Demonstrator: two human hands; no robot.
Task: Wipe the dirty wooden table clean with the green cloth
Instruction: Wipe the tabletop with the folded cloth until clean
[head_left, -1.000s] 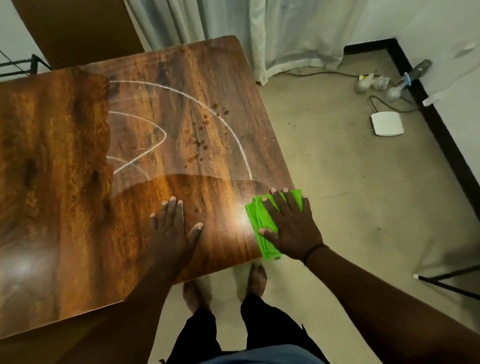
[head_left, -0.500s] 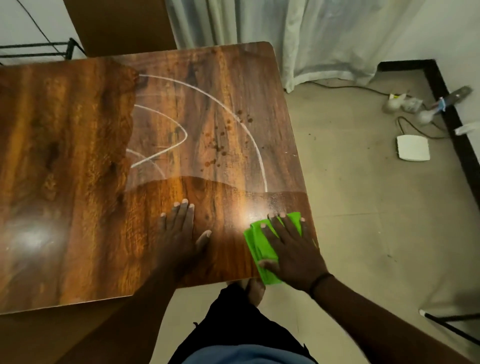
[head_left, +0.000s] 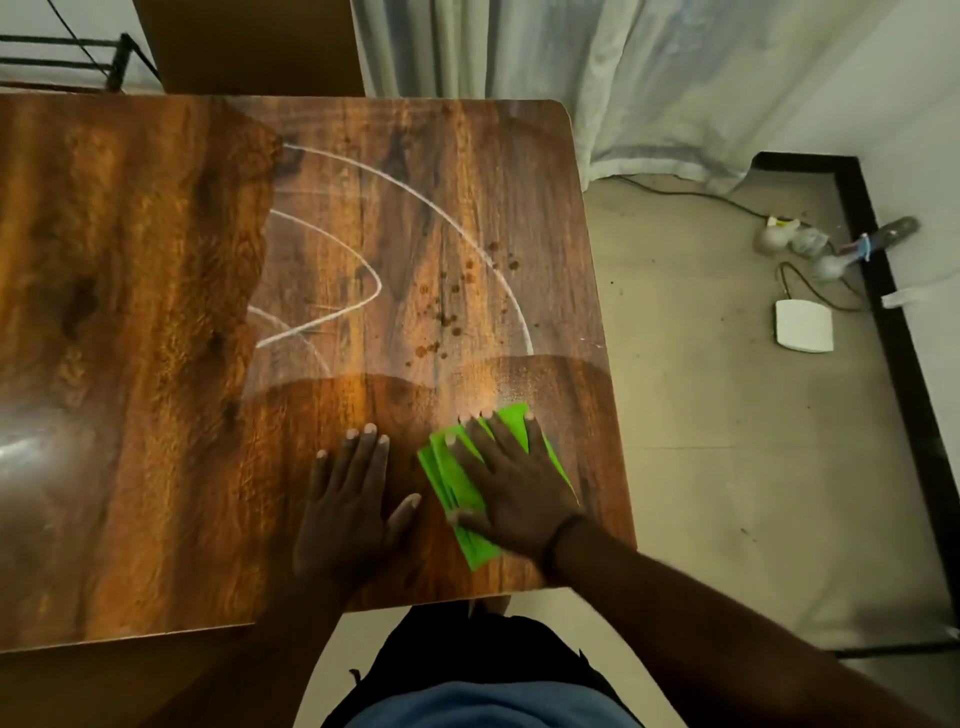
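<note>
The wooden table (head_left: 156, 364) fills the left and middle of the head view. White curved chalk lines (head_left: 452, 218) and brown spots (head_left: 447, 312) mark its far right part. A folded green cloth (head_left: 457, 488) lies flat near the table's front right corner. My right hand (head_left: 514, 483) presses on it with straight, spread fingers. My left hand (head_left: 353, 504) rests flat on the bare wood just left of the cloth, fingers straight.
The table's right edge (head_left: 602, 364) drops to a beige floor. A white curtain (head_left: 623, 78) hangs behind. A white box (head_left: 802, 327), cables and small items lie by the black skirting at right. A brown board (head_left: 249, 47) stands behind the table.
My right hand has slid the cloth a little leftward and away from the front right corner, closer to my left hand. The view has shifted; the left hand stays flat.
</note>
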